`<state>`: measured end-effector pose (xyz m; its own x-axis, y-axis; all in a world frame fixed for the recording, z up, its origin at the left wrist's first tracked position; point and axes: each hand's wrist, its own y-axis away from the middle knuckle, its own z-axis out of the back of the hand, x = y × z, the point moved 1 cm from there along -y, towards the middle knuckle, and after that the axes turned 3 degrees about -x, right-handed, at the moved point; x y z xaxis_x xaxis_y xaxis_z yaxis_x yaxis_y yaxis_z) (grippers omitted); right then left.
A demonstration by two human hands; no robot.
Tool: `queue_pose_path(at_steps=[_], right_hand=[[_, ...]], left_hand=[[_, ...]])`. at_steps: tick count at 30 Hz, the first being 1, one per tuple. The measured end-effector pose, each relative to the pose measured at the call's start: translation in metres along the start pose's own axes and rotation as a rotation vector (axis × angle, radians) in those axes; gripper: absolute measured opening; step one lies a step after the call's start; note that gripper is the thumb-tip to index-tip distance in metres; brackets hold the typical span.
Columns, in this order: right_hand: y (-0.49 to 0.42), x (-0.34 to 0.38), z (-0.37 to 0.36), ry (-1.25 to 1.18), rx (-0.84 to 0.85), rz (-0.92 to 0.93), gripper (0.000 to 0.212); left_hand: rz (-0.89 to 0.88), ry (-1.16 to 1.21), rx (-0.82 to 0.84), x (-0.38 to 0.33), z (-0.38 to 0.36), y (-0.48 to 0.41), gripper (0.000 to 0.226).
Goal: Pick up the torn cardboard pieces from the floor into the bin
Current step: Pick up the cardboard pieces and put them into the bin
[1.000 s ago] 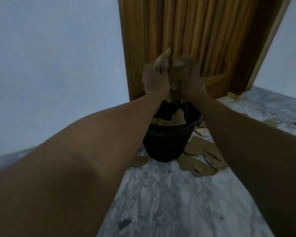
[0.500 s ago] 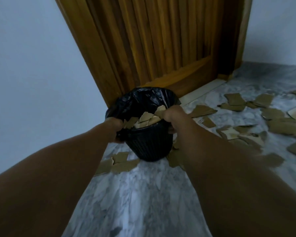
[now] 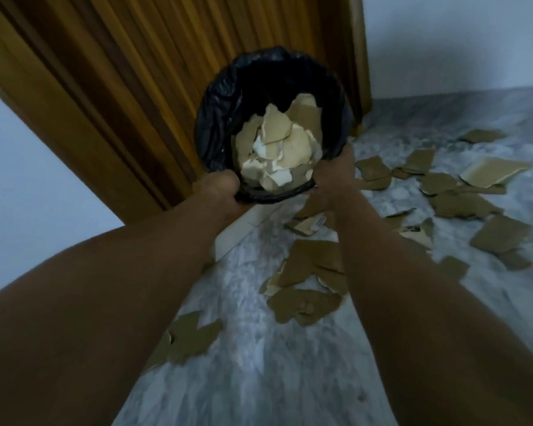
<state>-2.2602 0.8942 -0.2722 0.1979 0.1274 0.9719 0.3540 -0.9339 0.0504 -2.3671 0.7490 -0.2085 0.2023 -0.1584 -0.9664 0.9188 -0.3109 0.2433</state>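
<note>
Black bin (image 3: 216,118) tilts toward me, left hand (image 3: 220,187) and right hand (image 3: 336,170) fingers clamped on it; more tilt could spill cardboard pieces (image 3: 277,142).

A glossy, crinkled black plastic liner (image 3: 216,112) lines the bin, matt brown cardboard pieces (image 3: 311,269) lie on veined grey marble floor (image 3: 259,364), beside a ribbed varnished wooden door (image 3: 136,72).

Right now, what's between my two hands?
The bin, holding torn cardboard pieces; left hand and right hand grip its near rim, seen in the head view.
</note>
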Motion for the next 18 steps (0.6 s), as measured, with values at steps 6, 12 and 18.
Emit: queue_pose_path(at_steps=[6, 12, 18], right_hand=[[-0.074, -0.052, 0.054, -0.072, -0.177, 0.028, 0.057], [-0.042, -0.042, 0.091, -0.197, -0.189, -0.159, 0.047], [-0.049, -0.011, 0.101, 0.018, -0.138, -0.294, 0.021]], left_hand=[[-0.041, -0.044, 0.224, 0.024, -0.067, -0.013, 0.044], [0.107, -0.051, 0.467, 0.059, -0.107, -0.021, 0.031], [0.036, -0.017, 0.439, 0.048, -0.118, -0.039, 0.016]])
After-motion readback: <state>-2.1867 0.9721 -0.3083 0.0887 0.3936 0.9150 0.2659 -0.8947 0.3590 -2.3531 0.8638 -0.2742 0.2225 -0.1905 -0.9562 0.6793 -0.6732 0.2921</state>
